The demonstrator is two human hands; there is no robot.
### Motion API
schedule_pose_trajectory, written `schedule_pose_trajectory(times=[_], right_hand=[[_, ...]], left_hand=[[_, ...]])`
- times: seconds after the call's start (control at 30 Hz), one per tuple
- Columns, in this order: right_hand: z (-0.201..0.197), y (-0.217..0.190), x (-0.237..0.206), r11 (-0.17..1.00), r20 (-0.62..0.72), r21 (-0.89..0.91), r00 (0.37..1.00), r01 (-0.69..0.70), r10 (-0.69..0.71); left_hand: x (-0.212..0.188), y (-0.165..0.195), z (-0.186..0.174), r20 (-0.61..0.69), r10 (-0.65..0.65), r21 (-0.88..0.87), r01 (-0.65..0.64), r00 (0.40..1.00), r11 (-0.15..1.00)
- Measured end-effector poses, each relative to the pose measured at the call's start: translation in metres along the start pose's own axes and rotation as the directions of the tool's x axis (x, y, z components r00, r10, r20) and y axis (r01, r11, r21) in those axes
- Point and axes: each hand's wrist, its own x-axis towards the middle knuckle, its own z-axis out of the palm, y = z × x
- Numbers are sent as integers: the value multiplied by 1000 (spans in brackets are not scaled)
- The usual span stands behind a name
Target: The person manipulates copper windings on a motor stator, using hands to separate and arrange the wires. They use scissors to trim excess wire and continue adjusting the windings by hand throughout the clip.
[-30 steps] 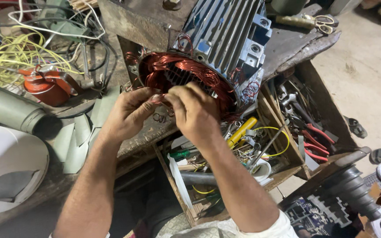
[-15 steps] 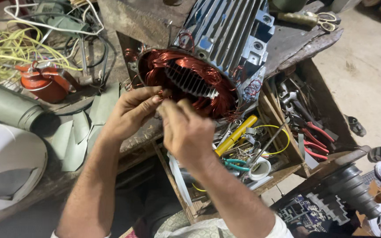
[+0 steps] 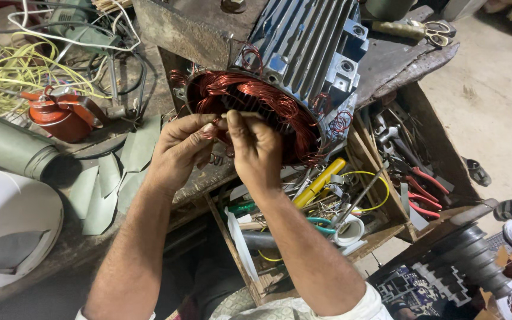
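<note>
Nearest, over the open tool drawer [image 3: 380, 207], the right hand [image 3: 256, 148] is pinched shut on copper wire at the near rim of the winding [image 3: 280, 109], with the left hand [image 3: 179, 148] just beside it to the left, its fingertips likewise closed on the same strands. The winding lies straight ahead of both hands, ringing the motor's [image 3: 309, 47] open mouth. The motor's long axis runs up and away to the right, its finned blue body resting on the bench [image 3: 173, 29].

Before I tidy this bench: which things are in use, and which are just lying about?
In use:
- left hand and right hand, pinching the copper windings
- blue motor housing

Lying about:
- red oil can
- yellow wire
- scissors
- yellow-handled screwdriver
- red-handled pliers
</note>
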Motion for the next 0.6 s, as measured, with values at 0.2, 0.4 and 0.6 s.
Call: schedule_pose_trajectory(times=[0.2, 0.4, 0.6], right_hand=[[-10, -9, 13, 853, 276, 275, 887, -442, 371], [-18, -18, 18, 596, 467, 370, 697, -713, 544], [-23, -35, -6, 946, 190, -325, 978, -19, 85]], left_hand=[[0, -10, -6, 107, -49, 52, 44, 993, 998], [-2, -3, -3, 225, -1, 96, -22, 974, 995], [1, 9, 9, -126, 106, 190, -81, 986, 978]])
